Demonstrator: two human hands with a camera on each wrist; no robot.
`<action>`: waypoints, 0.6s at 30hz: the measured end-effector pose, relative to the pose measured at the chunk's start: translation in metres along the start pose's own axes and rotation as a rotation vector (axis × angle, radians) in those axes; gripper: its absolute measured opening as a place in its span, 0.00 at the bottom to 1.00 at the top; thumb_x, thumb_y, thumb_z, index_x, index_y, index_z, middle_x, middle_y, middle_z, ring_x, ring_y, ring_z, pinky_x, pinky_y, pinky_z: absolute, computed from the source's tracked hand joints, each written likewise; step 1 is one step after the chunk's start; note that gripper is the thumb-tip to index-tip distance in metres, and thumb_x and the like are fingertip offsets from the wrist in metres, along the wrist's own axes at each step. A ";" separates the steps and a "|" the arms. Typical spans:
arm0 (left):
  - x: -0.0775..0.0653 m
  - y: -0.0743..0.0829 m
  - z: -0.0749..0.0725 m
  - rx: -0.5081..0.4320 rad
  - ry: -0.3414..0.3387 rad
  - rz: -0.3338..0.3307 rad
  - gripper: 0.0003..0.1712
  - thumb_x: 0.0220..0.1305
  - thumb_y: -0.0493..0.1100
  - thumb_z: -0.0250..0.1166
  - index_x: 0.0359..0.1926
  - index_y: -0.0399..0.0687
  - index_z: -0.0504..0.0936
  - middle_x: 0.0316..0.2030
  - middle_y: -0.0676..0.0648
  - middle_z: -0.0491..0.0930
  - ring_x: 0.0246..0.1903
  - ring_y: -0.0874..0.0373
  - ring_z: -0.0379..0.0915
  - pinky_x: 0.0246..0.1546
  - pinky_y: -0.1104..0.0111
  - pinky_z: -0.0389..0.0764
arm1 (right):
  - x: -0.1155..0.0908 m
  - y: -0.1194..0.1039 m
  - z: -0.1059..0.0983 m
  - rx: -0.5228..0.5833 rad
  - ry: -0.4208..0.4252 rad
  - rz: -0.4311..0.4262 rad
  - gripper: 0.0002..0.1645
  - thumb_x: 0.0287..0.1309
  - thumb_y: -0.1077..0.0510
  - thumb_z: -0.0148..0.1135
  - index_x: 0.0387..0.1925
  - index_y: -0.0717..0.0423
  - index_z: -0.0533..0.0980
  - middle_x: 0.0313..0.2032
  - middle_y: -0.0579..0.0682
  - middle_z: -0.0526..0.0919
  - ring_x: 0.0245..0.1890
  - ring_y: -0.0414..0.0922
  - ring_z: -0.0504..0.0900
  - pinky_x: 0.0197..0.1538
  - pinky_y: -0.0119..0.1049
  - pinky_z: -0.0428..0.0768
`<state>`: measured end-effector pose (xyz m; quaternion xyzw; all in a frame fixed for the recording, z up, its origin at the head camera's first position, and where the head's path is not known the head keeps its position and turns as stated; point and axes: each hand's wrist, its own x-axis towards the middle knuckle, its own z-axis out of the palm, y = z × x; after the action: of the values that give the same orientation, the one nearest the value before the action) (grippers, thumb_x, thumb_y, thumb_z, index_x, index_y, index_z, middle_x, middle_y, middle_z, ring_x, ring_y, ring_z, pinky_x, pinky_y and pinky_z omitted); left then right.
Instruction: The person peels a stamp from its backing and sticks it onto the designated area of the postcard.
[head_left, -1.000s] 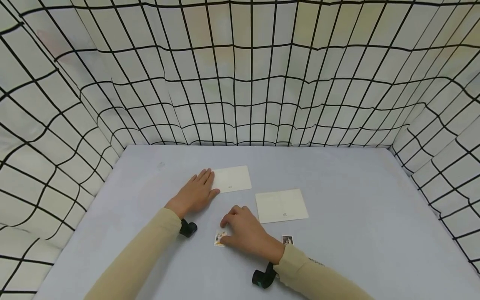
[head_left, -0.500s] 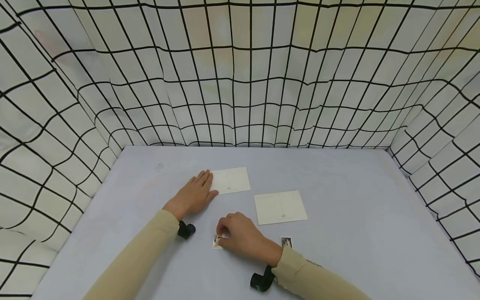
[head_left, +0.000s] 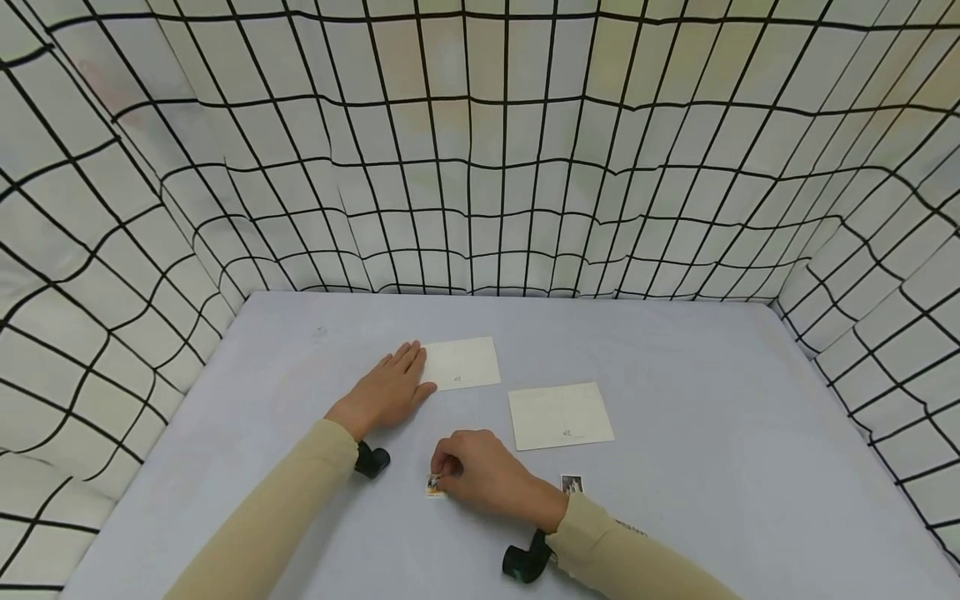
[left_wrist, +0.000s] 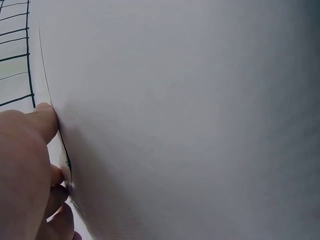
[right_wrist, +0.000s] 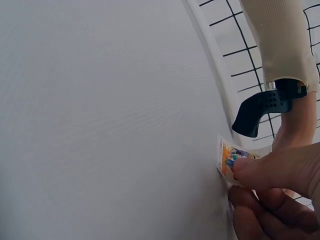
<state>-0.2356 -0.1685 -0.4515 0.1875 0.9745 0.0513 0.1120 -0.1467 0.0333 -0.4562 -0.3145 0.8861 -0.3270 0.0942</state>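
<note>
My left hand point(head_left: 386, 390) lies flat with straight fingers on the left edge of a blank cream card or envelope point(head_left: 465, 362). In the left wrist view, only the side of that hand's thumb and fingers shows. Lower down, my right hand point(head_left: 491, 475) pinches a small postage stamp point(head_left: 432, 487) between thumb and curled fingers. The right wrist view shows the stamp's colourful print point(right_wrist: 227, 159) and toothed edge under the thumb, close to the table surface; its right part is covered by the thumb.
A second cream card or envelope point(head_left: 561, 417) lies right of the first, with a small mark near its lower edge. Another stamp point(head_left: 572, 483), dark with a pale border, lies beside the right wrist. Black-lined white netting point(head_left: 480, 192) walls the white table point(head_left: 712, 400).
The right hand's thumb and forefinger have closed together on the stamp, drawing slightly toward the front. The left hand stays on the card, and the cards have not moved.
</note>
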 end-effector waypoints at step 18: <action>-0.003 -0.004 -0.003 -0.033 -0.030 0.037 0.40 0.82 0.52 0.48 0.80 0.29 0.50 0.82 0.32 0.47 0.82 0.36 0.43 0.82 0.46 0.51 | -0.010 0.019 -0.032 0.181 0.047 0.115 0.04 0.57 0.58 0.76 0.32 0.45 0.87 0.29 0.39 0.88 0.28 0.29 0.79 0.35 0.24 0.78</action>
<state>-0.2346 -0.1735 -0.4488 0.2043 0.9681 0.0666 0.1288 -0.1599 0.0673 -0.4437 -0.2454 0.8715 -0.4073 0.1201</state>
